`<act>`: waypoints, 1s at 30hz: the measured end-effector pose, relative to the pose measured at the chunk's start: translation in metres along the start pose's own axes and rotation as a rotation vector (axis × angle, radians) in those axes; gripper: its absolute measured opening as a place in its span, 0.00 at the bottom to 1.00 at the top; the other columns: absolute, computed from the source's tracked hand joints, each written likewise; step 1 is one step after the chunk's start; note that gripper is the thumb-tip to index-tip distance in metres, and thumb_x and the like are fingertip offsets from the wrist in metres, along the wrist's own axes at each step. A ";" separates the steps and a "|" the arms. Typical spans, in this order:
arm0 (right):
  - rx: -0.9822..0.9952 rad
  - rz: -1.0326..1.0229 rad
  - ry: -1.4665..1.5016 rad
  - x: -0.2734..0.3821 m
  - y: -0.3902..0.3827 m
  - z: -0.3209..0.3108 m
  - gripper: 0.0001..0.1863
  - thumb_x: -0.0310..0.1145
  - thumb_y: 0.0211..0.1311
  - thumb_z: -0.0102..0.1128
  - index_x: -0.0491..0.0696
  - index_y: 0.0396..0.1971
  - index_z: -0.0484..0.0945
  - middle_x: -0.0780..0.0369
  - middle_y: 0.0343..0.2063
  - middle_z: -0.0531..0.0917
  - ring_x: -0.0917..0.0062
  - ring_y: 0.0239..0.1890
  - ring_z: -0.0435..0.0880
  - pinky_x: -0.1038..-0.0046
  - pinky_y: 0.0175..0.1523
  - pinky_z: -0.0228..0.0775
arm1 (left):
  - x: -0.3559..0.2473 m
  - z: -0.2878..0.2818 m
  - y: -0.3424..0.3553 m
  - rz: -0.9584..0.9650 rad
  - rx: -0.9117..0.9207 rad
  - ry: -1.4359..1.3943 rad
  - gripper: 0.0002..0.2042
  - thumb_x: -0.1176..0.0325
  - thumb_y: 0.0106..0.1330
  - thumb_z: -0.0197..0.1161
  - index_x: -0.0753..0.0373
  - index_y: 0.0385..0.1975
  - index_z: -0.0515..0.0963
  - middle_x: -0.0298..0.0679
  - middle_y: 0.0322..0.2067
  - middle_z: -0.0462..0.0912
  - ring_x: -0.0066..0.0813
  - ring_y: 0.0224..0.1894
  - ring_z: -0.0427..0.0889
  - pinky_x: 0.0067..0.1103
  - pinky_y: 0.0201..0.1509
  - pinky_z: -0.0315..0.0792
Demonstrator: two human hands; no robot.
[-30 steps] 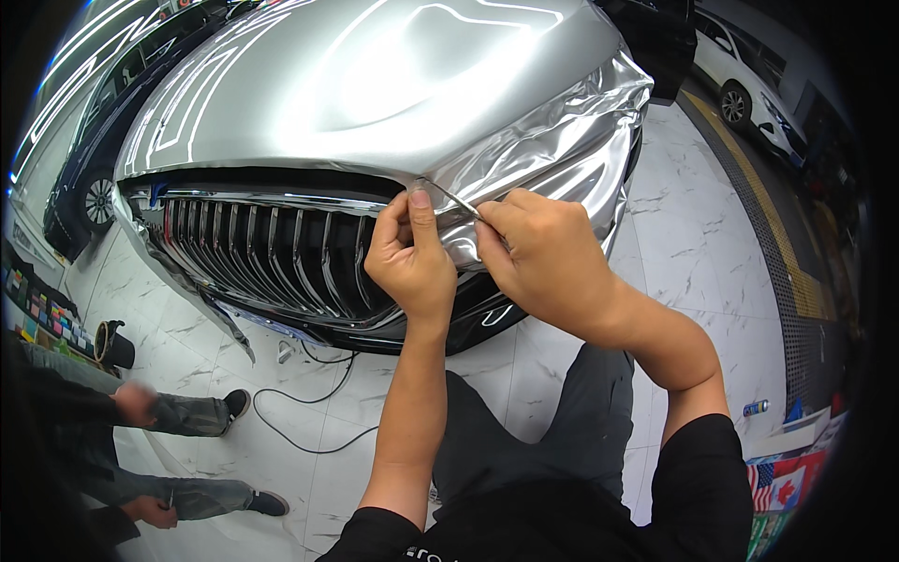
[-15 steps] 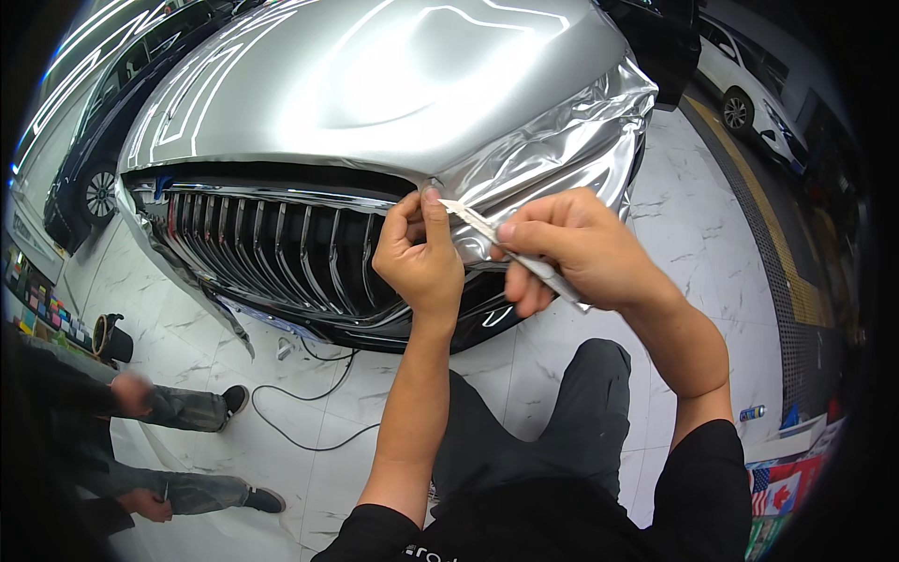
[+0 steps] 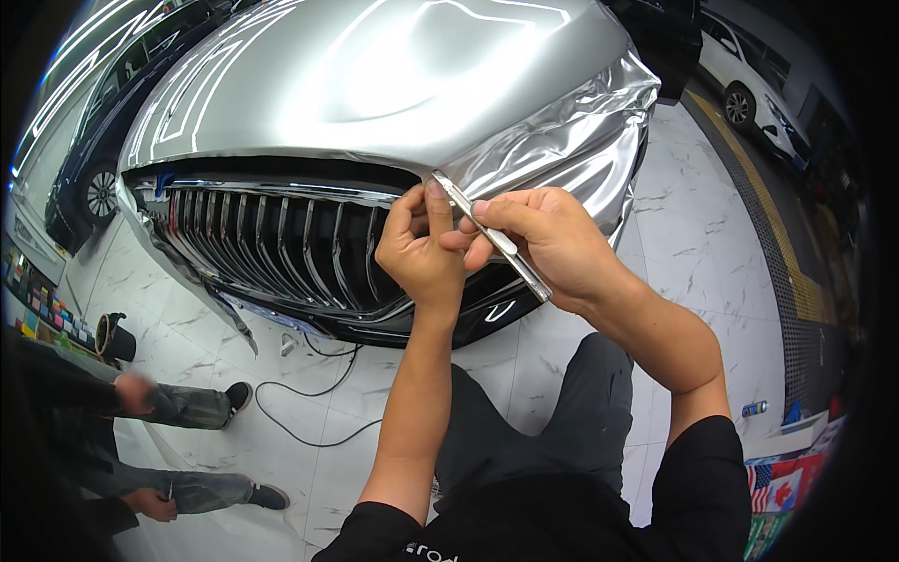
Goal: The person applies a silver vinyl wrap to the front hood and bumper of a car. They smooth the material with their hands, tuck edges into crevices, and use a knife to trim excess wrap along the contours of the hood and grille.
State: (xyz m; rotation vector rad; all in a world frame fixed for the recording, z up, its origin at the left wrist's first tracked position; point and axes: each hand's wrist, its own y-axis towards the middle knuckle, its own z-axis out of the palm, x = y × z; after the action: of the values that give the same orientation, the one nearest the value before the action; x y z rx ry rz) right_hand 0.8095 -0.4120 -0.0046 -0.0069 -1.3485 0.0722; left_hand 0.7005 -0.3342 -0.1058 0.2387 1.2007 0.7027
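Observation:
My left hand point(image 3: 420, 244) is curled at the upper right corner of the grille point(image 3: 300, 244), thumb raised, pinching the edge of the silver film point(image 3: 568, 140). That film lies smooth over the hood point(image 3: 356, 66) and is crumpled and loose on the right side. My right hand point(image 3: 562, 248), to the right of the left, grips a slim metal utility knife point(image 3: 510, 253) slanting up-left, its front end beside my left thumb at the hood edge. Exactly what the tip touches is too small to tell.
Another person point(image 3: 169, 412) stands at lower left in jeans. A cable point(image 3: 309, 431) loops on the marble floor point(image 3: 693, 253). A dark car point(image 3: 94, 169) is at left, a white car point(image 3: 754, 75) at upper right, a black bucket point(image 3: 114, 337) at left, flag-printed items point(image 3: 777, 487) at lower right.
My right hand has shifted its grip, moving right and then back up-left, so more of the knife's body shows now. My left hand has moved slightly right and stays at the grille corner.

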 end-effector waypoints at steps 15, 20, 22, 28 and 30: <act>-0.005 -0.001 0.003 0.001 0.000 0.004 0.15 0.30 0.80 0.60 0.32 0.45 0.88 0.54 0.30 0.93 0.79 0.33 0.90 0.80 0.49 0.81 | 0.000 0.001 0.000 0.028 0.000 -0.022 0.11 0.67 0.81 0.72 0.72 0.43 0.86 0.31 0.27 0.87 0.10 0.28 0.80 0.12 0.30 0.71; -0.008 -0.036 -0.014 0.000 0.002 0.007 0.14 0.30 0.80 0.61 0.33 0.44 0.89 0.55 0.29 0.93 0.81 0.30 0.88 0.81 0.43 0.80 | -0.002 -0.001 0.001 0.034 0.008 0.008 0.14 0.63 0.81 0.72 0.71 0.44 0.88 0.35 0.28 0.90 0.17 0.29 0.86 0.17 0.34 0.77; -0.008 -0.022 -0.032 -0.001 0.003 0.007 0.14 0.30 0.80 0.62 0.34 0.43 0.90 0.55 0.29 0.93 0.82 0.28 0.86 0.81 0.39 0.78 | -0.001 -0.002 0.001 0.033 0.013 0.002 0.15 0.61 0.80 0.73 0.71 0.44 0.89 0.37 0.29 0.92 0.20 0.30 0.89 0.19 0.35 0.81; -0.010 -0.065 -0.195 0.002 0.007 0.010 0.15 0.32 0.79 0.64 0.35 0.39 0.91 0.58 0.26 0.92 0.86 0.23 0.80 0.81 0.31 0.71 | 0.002 -0.003 0.001 0.047 0.024 -0.003 0.13 0.63 0.80 0.73 0.71 0.45 0.89 0.38 0.32 0.93 0.21 0.32 0.90 0.20 0.37 0.81; -0.009 -0.087 -0.308 0.003 0.009 0.011 0.15 0.33 0.78 0.63 0.36 0.36 0.91 0.59 0.24 0.91 0.87 0.22 0.78 0.81 0.29 0.68 | 0.007 -0.004 0.000 0.055 0.021 0.015 0.13 0.65 0.79 0.74 0.71 0.46 0.89 0.38 0.33 0.93 0.22 0.34 0.90 0.20 0.38 0.82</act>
State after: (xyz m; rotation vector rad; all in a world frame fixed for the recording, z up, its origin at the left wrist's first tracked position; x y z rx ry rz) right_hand 0.7993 -0.4034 0.0007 0.0577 -1.6552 -0.0070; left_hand 0.6978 -0.3309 -0.1130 0.2853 1.2196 0.7411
